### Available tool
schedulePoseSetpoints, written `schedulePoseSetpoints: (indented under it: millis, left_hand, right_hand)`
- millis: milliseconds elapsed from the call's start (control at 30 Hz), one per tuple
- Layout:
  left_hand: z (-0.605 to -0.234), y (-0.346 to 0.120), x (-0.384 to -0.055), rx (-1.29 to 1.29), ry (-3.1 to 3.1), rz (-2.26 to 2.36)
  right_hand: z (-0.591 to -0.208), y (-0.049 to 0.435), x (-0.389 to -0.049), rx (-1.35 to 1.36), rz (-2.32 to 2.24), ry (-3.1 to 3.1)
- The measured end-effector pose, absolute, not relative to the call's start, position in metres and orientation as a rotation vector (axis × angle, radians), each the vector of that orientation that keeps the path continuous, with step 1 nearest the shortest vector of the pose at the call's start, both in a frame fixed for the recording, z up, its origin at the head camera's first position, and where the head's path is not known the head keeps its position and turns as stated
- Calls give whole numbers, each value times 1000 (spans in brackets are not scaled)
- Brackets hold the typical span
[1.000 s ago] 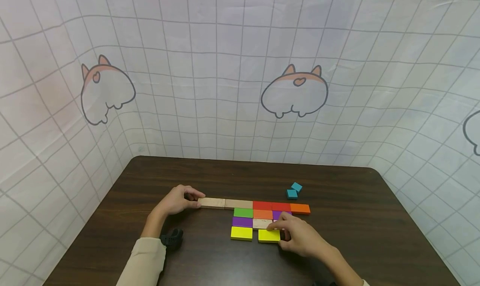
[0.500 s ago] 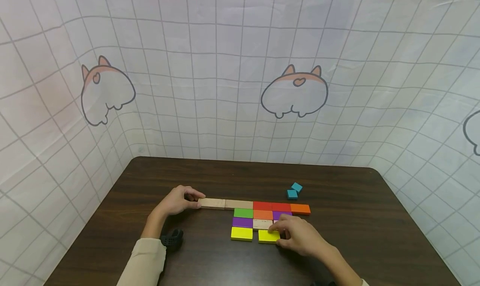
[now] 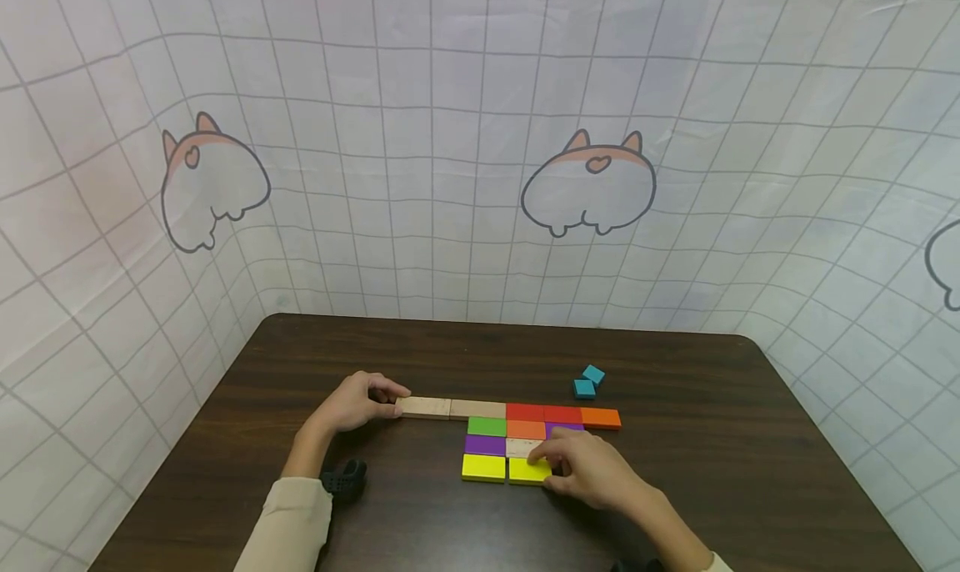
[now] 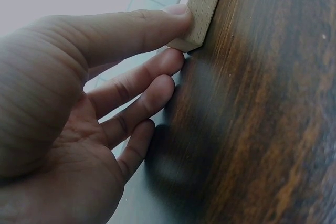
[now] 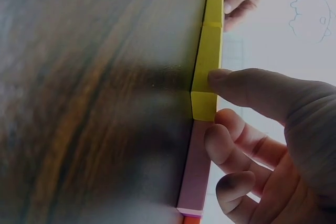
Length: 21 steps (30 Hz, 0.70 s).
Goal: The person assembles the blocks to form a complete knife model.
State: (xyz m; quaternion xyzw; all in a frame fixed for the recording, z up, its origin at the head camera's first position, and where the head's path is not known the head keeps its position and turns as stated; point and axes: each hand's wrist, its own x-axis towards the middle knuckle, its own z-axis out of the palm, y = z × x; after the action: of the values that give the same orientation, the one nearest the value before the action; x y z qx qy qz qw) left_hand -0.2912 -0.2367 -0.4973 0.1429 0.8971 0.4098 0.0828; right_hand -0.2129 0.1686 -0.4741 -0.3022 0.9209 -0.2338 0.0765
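Note:
At the left end of the top row, my left hand (image 3: 354, 403) pinches a plain wooden block (image 3: 424, 406) between thumb and fingers. The left wrist view has the thumb on that block's side near its corner, other fingers loosely bent below. My right hand (image 3: 591, 469) holds the right end of a yellow block (image 3: 527, 471), thumb on its near side. To its left lies another yellow block (image 3: 483, 468), a thin gap between them. A pink block (image 5: 197, 166) shows beside the held one in the right wrist view; in the head view the right hand covers that spot.
Red blocks (image 3: 525, 411), an orange block (image 3: 601, 418), a green block (image 3: 487, 426), purple blocks (image 3: 485, 445) and a speckled pale block (image 3: 521, 448) lie flat in rows. Two small blue tiles (image 3: 584, 389) sit behind them on the dark table (image 3: 675, 372). Patterned cloth (image 3: 420, 222) surrounds the table.
My right hand has slid the yellow block left, narrowing the gap to the other yellow block. My left hand stays in place on the wooden block.

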Motion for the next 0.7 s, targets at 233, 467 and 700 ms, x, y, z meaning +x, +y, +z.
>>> schedulePoseSetpoints:
  millis: [233, 467, 700]
  left_hand:
    - [-497, -236, -290, 426, 2674, 1226]
    - [-497, -237, -290, 414, 2671, 1230]
    - [-498, -237, -291, 432, 2677, 1226]
  right_hand:
    - [-475, 167, -213, -885, -716, 2742]
    - [-476, 167, -214, -912, -730, 2739]
    - [-477, 166, -214, -899, -737, 2734]
